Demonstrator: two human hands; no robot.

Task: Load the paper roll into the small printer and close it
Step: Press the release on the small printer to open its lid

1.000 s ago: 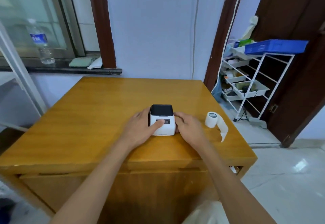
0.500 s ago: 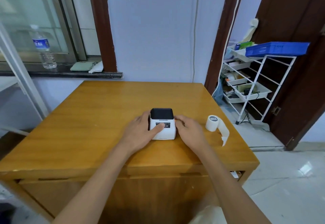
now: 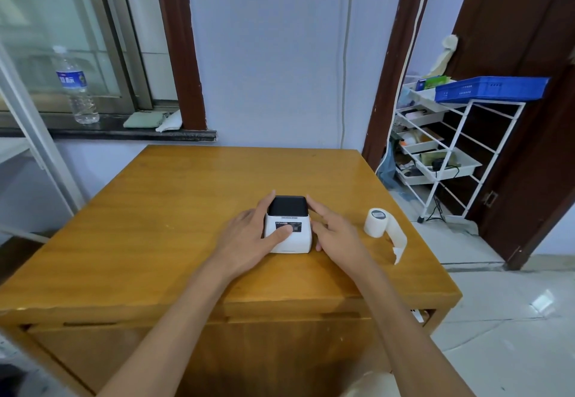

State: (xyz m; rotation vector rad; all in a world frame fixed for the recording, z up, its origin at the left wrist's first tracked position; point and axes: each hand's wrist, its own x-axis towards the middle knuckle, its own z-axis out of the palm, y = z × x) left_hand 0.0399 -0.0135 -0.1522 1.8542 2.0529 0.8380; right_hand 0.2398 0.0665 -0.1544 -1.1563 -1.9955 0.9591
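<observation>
A small white printer (image 3: pixel 289 225) with a black lid stands shut near the middle of the wooden table (image 3: pixel 174 210). My left hand (image 3: pixel 249 234) grips its left side, with the thumb lying across the label on its front face. My right hand (image 3: pixel 334 234) rests against its right side, fingers stretched along the lid's edge. The white paper roll (image 3: pixel 376 223) stands on end to the right of the printer, apart from both hands, and a loose strip trails from it toward the table's front right.
A white wire rack (image 3: pixel 448 153) with trays and a blue basket (image 3: pixel 491 88) stands right of the table by a dark door. A water bottle (image 3: pixel 76 88) and folded cloths sit on the window ledge at the back left.
My right hand's fingers have stretched out along the printer's right side and lid edge. The left hand keeps its hold. The camera has tilted slightly.
</observation>
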